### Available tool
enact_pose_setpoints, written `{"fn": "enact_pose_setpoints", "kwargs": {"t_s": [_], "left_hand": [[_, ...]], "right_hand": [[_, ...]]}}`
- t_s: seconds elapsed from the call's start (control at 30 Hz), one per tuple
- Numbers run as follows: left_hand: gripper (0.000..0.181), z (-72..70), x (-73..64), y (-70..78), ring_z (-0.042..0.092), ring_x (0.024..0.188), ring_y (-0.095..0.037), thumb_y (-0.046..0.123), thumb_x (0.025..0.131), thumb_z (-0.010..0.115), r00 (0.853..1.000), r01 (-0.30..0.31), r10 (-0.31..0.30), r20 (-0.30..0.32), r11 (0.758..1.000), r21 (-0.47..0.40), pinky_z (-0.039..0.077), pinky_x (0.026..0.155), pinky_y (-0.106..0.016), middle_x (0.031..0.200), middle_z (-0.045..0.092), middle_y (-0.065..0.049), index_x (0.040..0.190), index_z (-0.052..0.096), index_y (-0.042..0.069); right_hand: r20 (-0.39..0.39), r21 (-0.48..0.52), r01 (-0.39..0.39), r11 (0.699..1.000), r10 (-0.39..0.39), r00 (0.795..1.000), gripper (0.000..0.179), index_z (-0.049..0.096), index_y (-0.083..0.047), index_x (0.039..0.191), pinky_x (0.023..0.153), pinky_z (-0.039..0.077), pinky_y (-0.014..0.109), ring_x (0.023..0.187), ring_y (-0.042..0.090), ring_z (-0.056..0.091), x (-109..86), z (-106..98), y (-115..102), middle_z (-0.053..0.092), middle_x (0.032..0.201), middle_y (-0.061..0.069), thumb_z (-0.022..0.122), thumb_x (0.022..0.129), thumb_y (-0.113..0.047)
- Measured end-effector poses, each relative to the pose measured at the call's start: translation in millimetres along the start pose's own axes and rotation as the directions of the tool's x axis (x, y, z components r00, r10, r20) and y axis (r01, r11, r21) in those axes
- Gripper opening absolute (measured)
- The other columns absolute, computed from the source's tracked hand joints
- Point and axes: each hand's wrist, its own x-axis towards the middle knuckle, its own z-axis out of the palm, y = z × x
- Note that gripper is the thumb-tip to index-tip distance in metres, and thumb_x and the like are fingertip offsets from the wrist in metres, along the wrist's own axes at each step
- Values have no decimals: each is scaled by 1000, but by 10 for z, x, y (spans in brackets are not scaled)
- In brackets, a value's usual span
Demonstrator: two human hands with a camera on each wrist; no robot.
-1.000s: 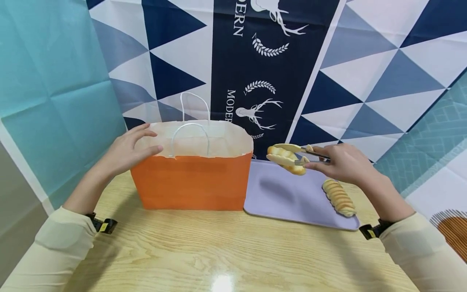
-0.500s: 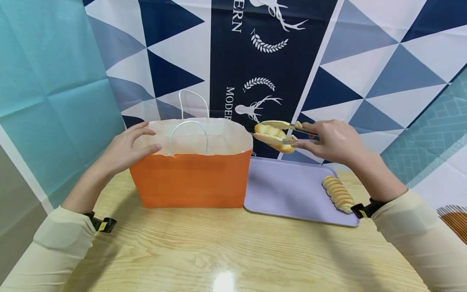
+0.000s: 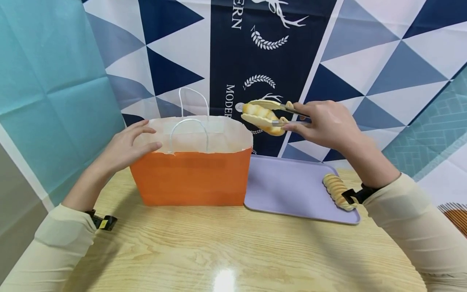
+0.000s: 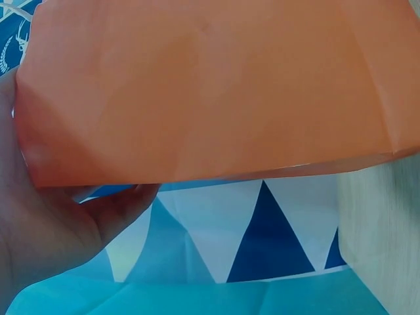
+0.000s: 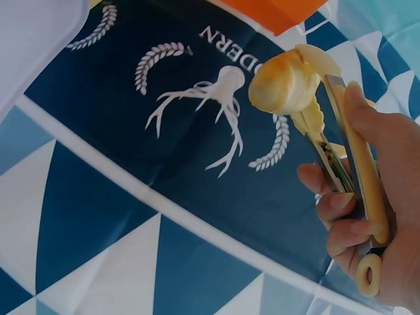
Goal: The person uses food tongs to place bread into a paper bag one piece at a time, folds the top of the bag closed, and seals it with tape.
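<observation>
An orange paper bag (image 3: 193, 180) with a white inside and two white handles stands open-topped on the table. My left hand (image 3: 124, 146) rests at the bag's left end, fingers and thumb spread over its upper edge; the left wrist view shows that hand (image 4: 59, 230) against the orange side. My right hand (image 3: 328, 123) grips a pair of tongs (image 3: 292, 123) with cream tips. Between the tips is a golden bread roll (image 5: 282, 85), held in the air just right of the bag's rim, above the tray.
A lilac tray (image 3: 288, 194) lies right of the bag. On its right end sits a ridged bread roll (image 3: 336, 188), partly covered by the right wrist camera (image 3: 359, 194). A patterned cloth (image 3: 182, 40) hangs behind the wooden table (image 3: 204, 247).
My right hand has raised the tongs and bread roll and carried them left, from over the tray toward the bag. My left hand has stayed at the bag's left end.
</observation>
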Motion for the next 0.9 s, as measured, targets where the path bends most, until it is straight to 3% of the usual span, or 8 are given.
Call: {"fn": "enact_pose_setpoints", "kwargs": {"t_s": [0.3,0.4,0.53,0.73,0.83,0.9], "left_hand": [[63,-2,0,9,21,158,-44,50,101,64,1000,3,-3,13,1000,-7,23,119,-75,175,25,-10,145,59,6],[63,-5,-8,8,22,158,-44,49,101,65,1000,1,-1,7,1000,-7,23,119,-74,174,25,-11,145,59,6],[64,-5,-15,2,22,158,-44,50,101,66,1000,2,-2,2,1000,-9,23,119,-74,174,25,-11,146,59,6],[64,-1,-14,-2,21,158,-45,51,101,65,1000,6,-6,8,1000,-14,23,119,-74,175,25,-11,146,59,6],[63,0,-9,-8,22,158,-45,51,100,65,1000,4,-3,5,1000,-12,23,119,-74,174,25,-11,145,60,6],[63,-1,-4,-11,23,157,-45,50,100,65,1000,4,-4,3,1000,-10,23,119,-75,174,26,-11,144,60,6]], "right_hand": [[-28,5,65,998,-65,997,66,66,-13,146,55,48,37,69,25,63,215,11,-333,73,90,8,74,97,-55],[-42,11,100,995,-99,994,66,65,-11,146,60,55,41,79,28,70,313,7,-444,78,109,12,73,97,-55],[-56,17,150,989,-148,987,69,65,-10,146,65,57,43,89,28,72,431,42,-589,76,121,12,73,96,-57],[-11,13,187,982,-187,982,70,65,-10,146,84,59,49,109,32,71,557,142,-779,74,129,12,69,97,-61],[9,7,199,980,-199,980,73,64,-10,147,87,59,51,111,33,71,603,194,-850,74,130,12,69,96,-63],[12,6,211,977,-211,977,70,67,-10,141,81,59,49,102,32,72,633,229,-893,76,120,12,70,95,-63]]}}
